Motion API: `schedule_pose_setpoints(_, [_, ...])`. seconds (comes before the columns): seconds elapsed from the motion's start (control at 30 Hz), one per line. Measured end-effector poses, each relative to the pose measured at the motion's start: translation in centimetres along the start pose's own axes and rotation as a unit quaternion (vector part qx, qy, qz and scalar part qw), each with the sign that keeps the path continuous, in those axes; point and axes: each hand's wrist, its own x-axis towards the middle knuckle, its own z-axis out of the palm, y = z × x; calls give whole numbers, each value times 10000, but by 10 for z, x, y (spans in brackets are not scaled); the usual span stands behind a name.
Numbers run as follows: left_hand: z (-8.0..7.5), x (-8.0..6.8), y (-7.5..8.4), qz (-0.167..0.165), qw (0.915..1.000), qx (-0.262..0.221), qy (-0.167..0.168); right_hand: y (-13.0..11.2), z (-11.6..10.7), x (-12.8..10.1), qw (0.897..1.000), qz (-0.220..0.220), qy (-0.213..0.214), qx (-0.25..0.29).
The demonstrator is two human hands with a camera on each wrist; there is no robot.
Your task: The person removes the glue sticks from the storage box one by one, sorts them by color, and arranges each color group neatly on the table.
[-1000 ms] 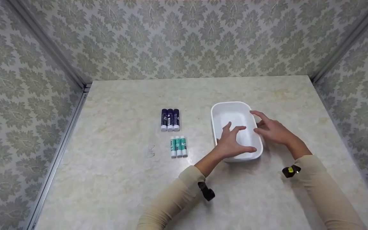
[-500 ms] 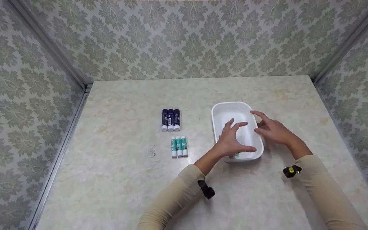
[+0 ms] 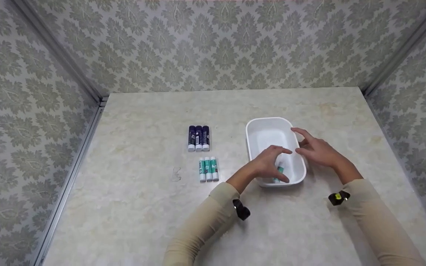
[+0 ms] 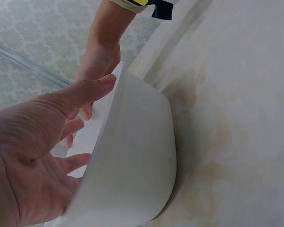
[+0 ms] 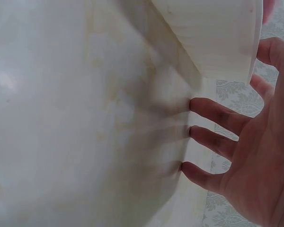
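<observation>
In the head view, a white plastic basin (image 3: 268, 127) stands on the table between both hands. My left hand (image 3: 266, 165) reaches over its near left rim, thumb and fingers spread apart. A green and white glue stick (image 3: 279, 170) lies in the basin under that hand, partly hidden by it. In the left wrist view the thumb lies at the basin's rim, with the other fingers reaching inside. My right hand (image 3: 318, 151) touches the basin's right rim with thumb and index finger. Its other fingers are spread, as the right wrist view shows.
Left of the basin, several glue sticks lie in two rows: purple glue sticks (image 3: 199, 138) farther back, green and white glue sticks (image 3: 208, 169) nearer. A thin clear scrap (image 3: 176, 174) lies beside them. Patterned walls (image 3: 213, 44) bound the table (image 3: 142, 207) at the back and sides.
My left hand has shifted slightly and its fingers have drawn lower in the basin. The green glue stick, hidden a second ago, now shows beneath it. My right hand stays at the rim.
</observation>
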Motion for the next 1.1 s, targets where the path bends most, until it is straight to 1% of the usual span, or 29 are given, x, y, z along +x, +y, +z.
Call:
schedule_pose_setpoints(0.1, [0, 10, -4, -154, 9993, 233, -260, 0, 1, 0, 10000, 78, -29, 12])
schedule_pose_setpoints(0.17, [2, 18, -9, -177, 9981, 411, -417, 0, 1, 0, 10000, 78, -24, 8])
schedule_pose_setpoints(0.3, [2, 28, -14, -219, 9947, 725, -698, 0, 1, 0, 10000, 65, 16, 6])
schedule_pose_setpoints(0.4, [2, 32, -17, -181, 9897, 1088, -916, 0, 1, 1, 10000, 91, 3, 8])
schedule_pose_setpoints(0.5, [3, 36, -20, -162, 9827, 1467, -1122, 1, 2, 1, 9999, 157, -25, 10])
schedule_pose_setpoints(0.6, [4, 36, -21, -265, 9772, 1705, -1235, 1, 2, 2, 9998, 202, -65, 23])
schedule_pose_setpoints(0.67, [3, 34, -19, -285, 9757, 1805, -1208, 1, 2, 2, 9998, 200, -62, 29])
schedule_pose_setpoints(0.73, [2, 30, -17, -303, 9762, 1827, -1128, 1, 2, 1, 9999, 146, -31, 29])
schedule_pose_setpoints(0.8, [-2, 18, -7, -303, 9777, 1818, -1010, 1, 1, 1, 9999, 139, -15, 10])
schedule_pose_setpoints(0.87, [-3, 12, -2, -389, 9785, 1817, -893, 1, 1, 1, 9999, 135, -6, 5])
schedule_pose_setpoints(0.97, [-10, -6, 15, -405, 9796, 1806, -788, 0, 1, 1, 9998, 183, -35, -26])
schedule_pose_setpoints(1.0, [-10, -6, 15, -403, 9797, 1805, -769, 0, 0, 1, 9998, 182, -42, -33])
schedule_pose_setpoints(1.1, [-13, -16, 25, -277, 9786, 1909, -719, -1, 0, 1, 9998, 179, -19, -42])
